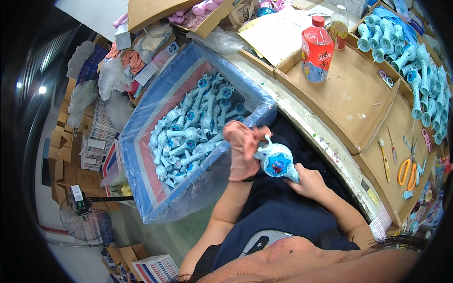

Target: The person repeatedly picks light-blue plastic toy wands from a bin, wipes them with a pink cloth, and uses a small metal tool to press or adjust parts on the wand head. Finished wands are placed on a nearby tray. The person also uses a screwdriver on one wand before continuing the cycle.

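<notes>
Light-blue plastic forms the toy wand [277, 161], held over the person's dark-blue clothing [262, 200], right of the plastic-lined bin and left of the surface [325, 152]; its round head shows a dark-blue star medallion, and its handle points right and near; the bare right grip [310, 183] is clamped on that handle; the left grip [243, 153], in a salmon-pink glove, is at the head's left edge, and I cannot tell whether its fingers are closed on it; to the left, the blue plastic-lined bin [138, 134] holds a heap of similar wands [191, 134]; on the surface, to the right, lie a cardboard tray [351, 96] with a red-capped bottle [317, 52] standing at its far left, orange-handled scissors [404, 172], and, farther right, light-blue trumpet-shaped parts [427, 89].
</notes>
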Demonstrator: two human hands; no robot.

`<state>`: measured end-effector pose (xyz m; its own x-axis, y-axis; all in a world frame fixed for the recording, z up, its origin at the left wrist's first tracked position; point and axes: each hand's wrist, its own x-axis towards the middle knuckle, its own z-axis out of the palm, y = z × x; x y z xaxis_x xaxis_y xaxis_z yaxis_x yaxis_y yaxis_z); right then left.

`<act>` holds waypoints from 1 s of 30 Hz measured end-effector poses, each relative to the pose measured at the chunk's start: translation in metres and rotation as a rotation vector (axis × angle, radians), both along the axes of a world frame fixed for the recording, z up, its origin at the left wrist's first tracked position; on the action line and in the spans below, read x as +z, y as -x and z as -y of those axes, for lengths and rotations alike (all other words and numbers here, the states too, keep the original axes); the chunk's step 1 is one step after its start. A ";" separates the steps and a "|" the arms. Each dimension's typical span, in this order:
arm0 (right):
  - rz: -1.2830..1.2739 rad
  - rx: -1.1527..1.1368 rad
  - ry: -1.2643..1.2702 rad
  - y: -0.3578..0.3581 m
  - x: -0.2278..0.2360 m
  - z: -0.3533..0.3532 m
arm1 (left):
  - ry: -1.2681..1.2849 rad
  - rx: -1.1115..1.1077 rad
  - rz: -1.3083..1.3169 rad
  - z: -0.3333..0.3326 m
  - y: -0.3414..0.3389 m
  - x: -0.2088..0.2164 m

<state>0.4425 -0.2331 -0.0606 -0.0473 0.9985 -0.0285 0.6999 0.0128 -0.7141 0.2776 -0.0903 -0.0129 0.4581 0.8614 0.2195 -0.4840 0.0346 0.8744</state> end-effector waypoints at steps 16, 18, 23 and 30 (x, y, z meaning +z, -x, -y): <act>-0.166 -0.104 -0.640 0.011 -0.066 -0.050 | -0.086 -0.070 -0.343 0.060 -0.032 0.067; -0.207 -0.152 -0.596 0.012 -0.068 -0.050 | -0.109 -0.049 -0.318 0.061 -0.035 0.067; -0.203 -0.102 -0.711 0.009 -0.070 -0.050 | 0.218 -0.075 -0.113 0.064 -0.024 0.030; -0.156 -0.251 -0.706 0.008 -0.057 -0.047 | -0.234 0.136 -0.445 0.056 -0.003 -0.003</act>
<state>0.4348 -0.1864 -0.1180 0.2322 0.7585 0.6088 0.6341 0.3566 -0.6861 0.2807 -0.1458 -0.0156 0.4379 0.8710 0.2227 -0.0503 -0.2236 0.9734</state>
